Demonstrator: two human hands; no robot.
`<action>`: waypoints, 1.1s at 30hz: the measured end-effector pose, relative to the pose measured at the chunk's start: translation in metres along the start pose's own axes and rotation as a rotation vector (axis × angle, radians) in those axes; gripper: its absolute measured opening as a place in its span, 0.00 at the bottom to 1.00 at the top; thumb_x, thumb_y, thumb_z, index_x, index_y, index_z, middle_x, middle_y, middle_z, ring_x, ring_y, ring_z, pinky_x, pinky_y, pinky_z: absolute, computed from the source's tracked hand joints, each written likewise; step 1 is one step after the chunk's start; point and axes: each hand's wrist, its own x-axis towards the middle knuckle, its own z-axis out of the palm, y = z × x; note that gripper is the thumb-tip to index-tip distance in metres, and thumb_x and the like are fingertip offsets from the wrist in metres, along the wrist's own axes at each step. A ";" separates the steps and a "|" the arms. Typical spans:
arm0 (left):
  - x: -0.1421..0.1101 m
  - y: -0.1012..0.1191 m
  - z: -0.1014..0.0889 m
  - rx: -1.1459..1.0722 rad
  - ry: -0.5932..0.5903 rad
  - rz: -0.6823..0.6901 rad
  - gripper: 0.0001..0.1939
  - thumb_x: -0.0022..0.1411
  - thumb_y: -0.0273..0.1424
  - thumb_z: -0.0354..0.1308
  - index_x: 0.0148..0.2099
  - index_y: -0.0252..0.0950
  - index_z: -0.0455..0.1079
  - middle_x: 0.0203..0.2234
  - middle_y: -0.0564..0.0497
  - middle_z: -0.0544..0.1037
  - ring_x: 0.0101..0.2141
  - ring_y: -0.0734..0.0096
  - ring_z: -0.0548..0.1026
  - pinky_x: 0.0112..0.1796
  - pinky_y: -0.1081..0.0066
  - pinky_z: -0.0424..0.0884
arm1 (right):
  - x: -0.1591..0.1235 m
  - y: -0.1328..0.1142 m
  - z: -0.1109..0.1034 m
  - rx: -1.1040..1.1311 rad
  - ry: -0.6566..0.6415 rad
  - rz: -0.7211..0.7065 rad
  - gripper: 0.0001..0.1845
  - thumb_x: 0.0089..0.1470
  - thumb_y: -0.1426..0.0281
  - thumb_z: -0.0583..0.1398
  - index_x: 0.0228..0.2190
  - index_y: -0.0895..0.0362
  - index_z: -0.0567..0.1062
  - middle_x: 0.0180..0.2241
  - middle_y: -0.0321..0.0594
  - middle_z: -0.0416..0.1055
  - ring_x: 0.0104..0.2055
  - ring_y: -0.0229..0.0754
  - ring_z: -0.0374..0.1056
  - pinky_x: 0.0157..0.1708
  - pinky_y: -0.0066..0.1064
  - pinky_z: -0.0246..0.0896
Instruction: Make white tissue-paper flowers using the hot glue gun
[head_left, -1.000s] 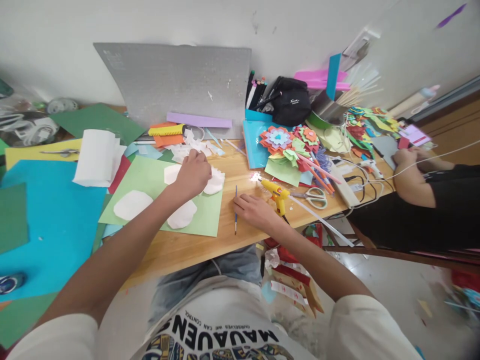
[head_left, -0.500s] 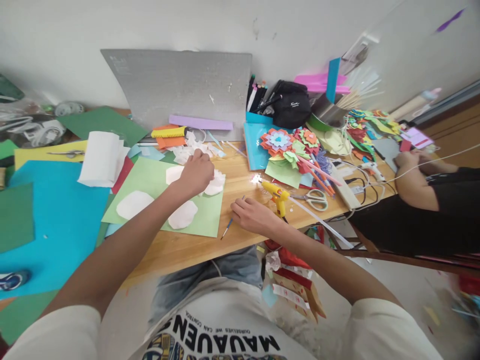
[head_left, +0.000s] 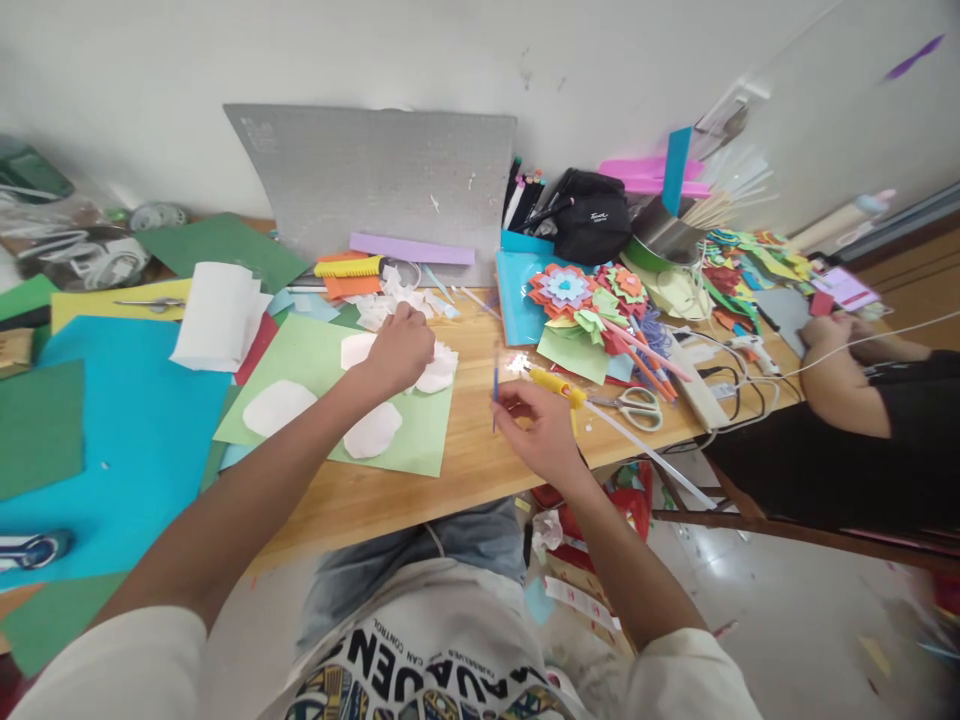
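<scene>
Beside the yellow glue gun (head_left: 556,384), the right hand (head_left: 541,430) is pinching a blue paintbrush (head_left: 496,384), fingers nearly together; this handling step is apparently calling for steadiness. The left hand (head_left: 403,350) is resting by a white paper cutout (head_left: 436,370), hold hidden.

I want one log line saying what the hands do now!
left hand: over light green sheet, by white paper shape, grip hidden | right hand: holding thin blue stick | nearby: yellow glue gun
</scene>
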 end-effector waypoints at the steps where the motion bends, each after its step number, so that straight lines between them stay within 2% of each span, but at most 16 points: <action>1: 0.000 0.000 0.000 -0.008 0.000 0.000 0.09 0.61 0.27 0.55 0.36 0.31 0.77 0.41 0.37 0.73 0.48 0.50 0.61 0.42 0.59 0.62 | 0.002 -0.001 0.002 0.119 0.042 0.070 0.04 0.56 0.68 0.58 0.34 0.56 0.72 0.30 0.37 0.71 0.29 0.37 0.69 0.30 0.29 0.68; 3: -0.001 0.000 -0.001 -0.021 0.002 -0.005 0.09 0.61 0.27 0.55 0.36 0.31 0.77 0.40 0.37 0.73 0.48 0.49 0.61 0.42 0.59 0.62 | 0.005 0.001 0.011 0.306 0.144 0.161 0.06 0.55 0.66 0.60 0.31 0.56 0.71 0.27 0.34 0.70 0.27 0.36 0.68 0.27 0.28 0.68; 6: -0.001 0.001 -0.002 -0.015 0.008 -0.006 0.09 0.61 0.27 0.56 0.36 0.31 0.77 0.40 0.37 0.73 0.48 0.49 0.61 0.42 0.59 0.63 | 0.007 0.006 0.031 0.410 0.282 0.200 0.08 0.54 0.64 0.61 0.32 0.56 0.72 0.25 0.34 0.70 0.26 0.36 0.70 0.28 0.29 0.70; 9: -0.001 0.002 -0.003 -0.001 0.010 -0.006 0.08 0.61 0.28 0.57 0.36 0.31 0.77 0.41 0.37 0.74 0.47 0.50 0.62 0.43 0.59 0.63 | 0.009 0.010 0.051 0.347 0.325 0.153 0.08 0.55 0.64 0.60 0.34 0.57 0.74 0.29 0.38 0.74 0.30 0.39 0.73 0.33 0.33 0.73; 12: -0.001 0.002 -0.003 -0.002 0.007 -0.005 0.09 0.61 0.28 0.56 0.37 0.32 0.77 0.41 0.37 0.74 0.47 0.50 0.62 0.43 0.59 0.63 | 0.013 0.012 0.061 0.173 0.330 0.053 0.08 0.56 0.66 0.59 0.34 0.56 0.76 0.32 0.41 0.77 0.33 0.41 0.74 0.36 0.34 0.74; 18: 0.001 0.005 -0.007 0.021 -0.011 -0.005 0.10 0.62 0.28 0.55 0.38 0.31 0.78 0.41 0.37 0.73 0.48 0.49 0.62 0.42 0.58 0.63 | 0.025 0.015 0.069 -0.067 0.349 -0.110 0.08 0.57 0.69 0.56 0.35 0.55 0.76 0.33 0.41 0.77 0.35 0.41 0.74 0.39 0.34 0.71; 27: 0.001 0.008 -0.004 0.041 0.001 -0.007 0.10 0.62 0.25 0.53 0.36 0.32 0.77 0.40 0.37 0.74 0.47 0.51 0.62 0.42 0.59 0.63 | 0.029 0.021 0.076 -0.165 0.345 -0.102 0.10 0.58 0.70 0.54 0.35 0.55 0.76 0.34 0.43 0.78 0.36 0.42 0.74 0.39 0.35 0.70; 33: 0.001 -0.001 0.001 -0.099 0.068 0.004 0.09 0.61 0.27 0.55 0.38 0.32 0.77 0.40 0.39 0.74 0.47 0.51 0.63 0.44 0.58 0.64 | 0.031 0.020 0.075 -0.136 0.350 -0.087 0.10 0.57 0.70 0.54 0.34 0.57 0.76 0.33 0.43 0.77 0.34 0.41 0.74 0.37 0.33 0.71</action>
